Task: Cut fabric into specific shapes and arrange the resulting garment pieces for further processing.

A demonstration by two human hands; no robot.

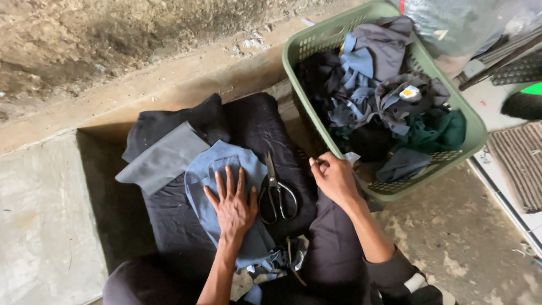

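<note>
Hands at a scrap-cloth basket

Concrete floor (45, 214) spreads bare to the left, meeting a rough wall (84, 34) along a raised ledge. A green plastic basket (471, 121) stands at the upper right, heaped with grey, blue, black and dark green cloth scraps (378, 85); its near rim is close to the person's knee. Black fabric (254, 124) covers the floor before the person, with a grey piece (164, 158) lying on its left part. The left hand (232, 200) presses flat, fingers spread, on a blue cloth piece (226, 161). The right hand (334, 178), fingers curled, rests beside the basket's rim; what it grips cannot be told. Scissors (276, 189) lie between the hands, untouched.
</note>
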